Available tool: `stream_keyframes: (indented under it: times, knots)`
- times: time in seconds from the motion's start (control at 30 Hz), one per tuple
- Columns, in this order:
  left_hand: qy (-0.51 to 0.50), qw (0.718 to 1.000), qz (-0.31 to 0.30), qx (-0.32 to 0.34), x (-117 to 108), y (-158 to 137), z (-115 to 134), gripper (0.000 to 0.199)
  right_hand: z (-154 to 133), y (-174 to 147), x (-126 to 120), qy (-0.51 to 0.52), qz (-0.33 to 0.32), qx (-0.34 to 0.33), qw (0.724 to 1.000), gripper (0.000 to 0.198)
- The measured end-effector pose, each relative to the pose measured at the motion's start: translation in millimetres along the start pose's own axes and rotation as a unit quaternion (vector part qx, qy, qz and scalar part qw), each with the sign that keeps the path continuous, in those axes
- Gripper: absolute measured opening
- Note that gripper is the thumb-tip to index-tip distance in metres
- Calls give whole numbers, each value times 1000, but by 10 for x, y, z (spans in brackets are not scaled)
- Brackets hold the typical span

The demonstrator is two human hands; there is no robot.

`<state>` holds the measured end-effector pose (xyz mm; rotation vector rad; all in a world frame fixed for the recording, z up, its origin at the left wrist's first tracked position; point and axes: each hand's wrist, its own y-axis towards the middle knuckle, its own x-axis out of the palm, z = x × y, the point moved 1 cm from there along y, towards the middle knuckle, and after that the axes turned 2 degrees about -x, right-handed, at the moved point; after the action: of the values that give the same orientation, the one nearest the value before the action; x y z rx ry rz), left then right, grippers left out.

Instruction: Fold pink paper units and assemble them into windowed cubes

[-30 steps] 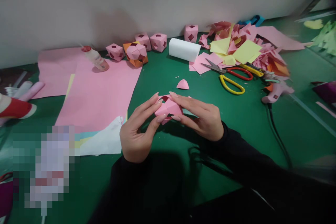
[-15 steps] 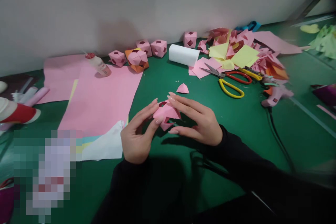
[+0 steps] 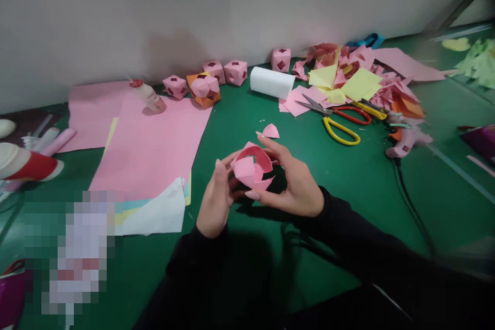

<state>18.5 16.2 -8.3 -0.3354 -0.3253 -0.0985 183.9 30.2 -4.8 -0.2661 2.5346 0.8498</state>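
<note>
Between my hands is a pink paper ball (image 3: 245,169), hollow, with its open side tipped up towards me. My left hand (image 3: 216,196) supports it from the left, the fingers curled behind and under it and partly hidden. On the right, my right hand (image 3: 296,178) grips it with the thumb at the lower edge and the fingers along the far rim. Just beyond the right fingertips lies a small pink folded paper piece (image 3: 271,131) on the green tabletop.
Scissors (image 3: 332,113) with red and yellow handles and a glue gun (image 3: 408,139) lie to the right. Pink paper sheets (image 3: 154,149) cover the left side. Several finished paper balls (image 3: 235,72), a white roll (image 3: 271,82) and paper scraps (image 3: 348,72) line the wall. A red-and-white cup (image 3: 31,162) is far left.
The paper ball has been turned so its hollow opening now faces up towards me. My left hand has rolled, its thumb lifted off the ball's front and its fingers moved underneath.
</note>
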Motion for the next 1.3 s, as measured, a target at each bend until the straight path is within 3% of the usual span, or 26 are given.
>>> stream_keyframes:
  times: [0.1, 0.17, 0.23, 0.47, 0.6, 0.73, 0.83, 1.17, 1.3]
  knots:
    - [36, 992, -53, 107, 56, -47, -50, 91, -20, -2, 18, -1, 12, 62, 998, 79]
    - [63, 988, -59, 126, 94, -68, -78, 100, -20, -9, 34, -4, 11, 91, 996, 71]
    - [91, 989, -41, 109, 112, -72, -88, 99, -7, -19, 44, -11, 11, 98, 995, 68]
    - [78, 992, 34, 88, 61, -30, -24, 66, 22, -49, 66, 20, 4, 69, 997, 80]
    - [-4, 997, 63, 44, -29, 9, 5, 70, 45, -17, 20, 11, 35, 104, 994, 56]
    - [-63, 997, 32, -7, -118, 57, 26, 67, 192, 40, -111, -115, 88, 116, 983, 30]
    - [-68, 998, 13, -14, -134, 76, 33, 67, 357, 57, -169, -179, 94, 115, 972, 30]
    - [-106, 993, -25, -53, -102, 71, -53, 69, 829, 179, -101, -153, 92, 202, 963, 41]
    - [-135, 989, -13, -55, -81, 54, -34, 63, 805, 227, -120, -162, 53, 210, 963, 22]
